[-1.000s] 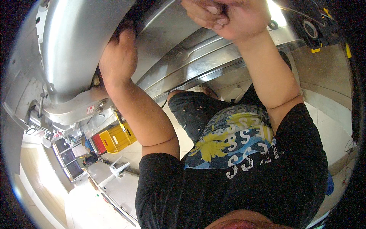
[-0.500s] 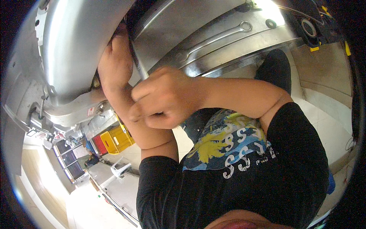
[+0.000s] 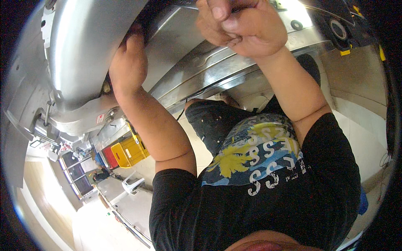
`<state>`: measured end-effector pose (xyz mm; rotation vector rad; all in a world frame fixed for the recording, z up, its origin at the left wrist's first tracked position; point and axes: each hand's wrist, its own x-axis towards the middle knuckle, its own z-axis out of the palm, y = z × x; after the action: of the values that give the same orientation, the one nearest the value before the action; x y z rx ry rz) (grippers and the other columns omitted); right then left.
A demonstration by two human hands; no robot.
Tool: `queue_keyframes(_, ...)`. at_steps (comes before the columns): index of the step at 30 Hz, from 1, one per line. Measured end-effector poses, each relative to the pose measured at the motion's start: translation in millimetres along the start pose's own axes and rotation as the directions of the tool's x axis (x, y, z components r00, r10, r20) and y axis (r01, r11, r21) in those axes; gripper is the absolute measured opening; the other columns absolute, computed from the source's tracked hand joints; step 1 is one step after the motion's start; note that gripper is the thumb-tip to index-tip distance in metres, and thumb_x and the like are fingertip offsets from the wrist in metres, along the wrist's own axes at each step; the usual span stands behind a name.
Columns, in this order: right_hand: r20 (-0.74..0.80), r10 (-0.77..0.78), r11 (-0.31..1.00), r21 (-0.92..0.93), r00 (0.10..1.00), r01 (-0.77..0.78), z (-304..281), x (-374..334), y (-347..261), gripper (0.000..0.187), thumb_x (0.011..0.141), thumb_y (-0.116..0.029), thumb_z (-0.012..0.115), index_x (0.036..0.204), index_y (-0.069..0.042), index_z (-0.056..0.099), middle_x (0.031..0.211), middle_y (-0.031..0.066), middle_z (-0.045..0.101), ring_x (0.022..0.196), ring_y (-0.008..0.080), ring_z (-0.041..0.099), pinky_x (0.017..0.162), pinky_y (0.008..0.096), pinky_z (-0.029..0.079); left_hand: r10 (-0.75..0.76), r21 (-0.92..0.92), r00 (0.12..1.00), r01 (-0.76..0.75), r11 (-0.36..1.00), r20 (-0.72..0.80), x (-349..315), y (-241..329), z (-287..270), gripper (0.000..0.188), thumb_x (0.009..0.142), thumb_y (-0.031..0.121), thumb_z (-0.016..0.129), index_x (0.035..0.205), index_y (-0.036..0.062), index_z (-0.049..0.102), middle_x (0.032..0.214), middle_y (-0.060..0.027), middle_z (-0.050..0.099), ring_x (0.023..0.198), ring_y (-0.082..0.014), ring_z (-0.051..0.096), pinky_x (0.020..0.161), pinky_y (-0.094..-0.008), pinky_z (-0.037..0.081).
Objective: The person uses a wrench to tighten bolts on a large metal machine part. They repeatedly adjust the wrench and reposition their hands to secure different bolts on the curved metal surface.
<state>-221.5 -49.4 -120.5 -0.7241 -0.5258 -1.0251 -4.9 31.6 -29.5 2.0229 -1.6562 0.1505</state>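
Observation:
My left hand (image 3: 130, 69) reaches up into the dark gap beside a large curved grey metal panel (image 3: 88, 50); its fingertips are hidden in there. Raised over the metal ledge (image 3: 247, 69) is my right hand (image 3: 247, 31), its fingers curled closed. A slim shiny metal tool (image 3: 186, 5) sticks out to the left of that fist at the top edge; its kind is unclear. The right hand covers the spot on the ledge where a combination wrench lay, so most of that spot is hidden.
A small dark ring (image 3: 296, 25) lies on the ledge to the right. Further right is a black part with a round opening (image 3: 338, 30). Yellow bins (image 3: 133, 151), a red bin (image 3: 109, 158) and a white stool (image 3: 132, 184) stand lower left. A person (image 3: 98, 173) is far off.
My right hand has moved up and right, from in front of my left forearm to above the ledge, hiding the wrench there. My left hand has stayed in the gap.

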Motion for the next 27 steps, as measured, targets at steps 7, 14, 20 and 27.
queue_keyframes(7, 0.057, 0.058, 0.996, 0.068, 0.997, -0.062, 2, 15, -19, 0.023, 0.081, 0.002, 0.058, 0.103, 0.006, 0.065, 0.068, 0.0034, 0.05, 0.05, 0.0103, 0.041, 0.045, 0.0266, 0.029, -0.042, -0.061, 0.999, 0.043, 0.997, 0.027, -2, 18, -3, 0.05, 0.098, 0.038, 0.052, 0.133, 0.0035, 0.063, 0.135, -0.0257, 0.063, 0.131, -0.0421, 0.055, 0.112, -0.0417, 0.039)
queue_keyframes(14, 0.148, 0.056, 0.998, 0.032, 0.987, -0.061, -5, 21, -21, 0.022, 0.079, 0.001, 0.058, 0.099, 0.005, 0.066, 0.068, 0.0028, 0.051, 0.05, 0.0093, 0.041, 0.044, 0.025, 0.031, -0.007, -0.104, 1.0, 0.01, 0.995, 0.029, 0, 13, -1, 0.047, 0.099, 0.037, 0.054, 0.129, 0.003, 0.065, 0.132, -0.0257, 0.064, 0.128, -0.0439, 0.056, 0.109, -0.043, 0.041)
queue_keyframes(20, 0.138, 0.102, 0.994, 0.014, 0.985, -0.105, -2, 25, -29, 0.023, 0.078, -0.001, 0.059, 0.099, 0.004, 0.066, 0.067, 0.0025, 0.051, 0.049, 0.0082, 0.04, 0.044, 0.0243, 0.03, -0.058, 0.03, 0.998, 0.057, 0.998, 0.036, -2, 26, -3, 0.045, 0.099, 0.037, 0.055, 0.13, 0.0047, 0.066, 0.134, -0.0238, 0.064, 0.128, -0.0451, 0.056, 0.109, -0.0438, 0.041)
queue_keyframes(27, 0.19, 0.106, 0.994, -0.049, 0.976, -0.098, 2, 36, -31, 0.023, 0.082, -0.004, 0.057, 0.102, 0.004, 0.066, 0.07, 0.0026, 0.054, 0.049, 0.0069, 0.041, 0.045, 0.0232, 0.031, -0.035, -0.124, 0.999, 0.036, 0.992, 0.007, -2, 3, 2, 0.047, 0.099, 0.038, 0.054, 0.131, 0.0042, 0.064, 0.135, -0.0247, 0.063, 0.129, -0.0445, 0.056, 0.11, -0.0438, 0.041)
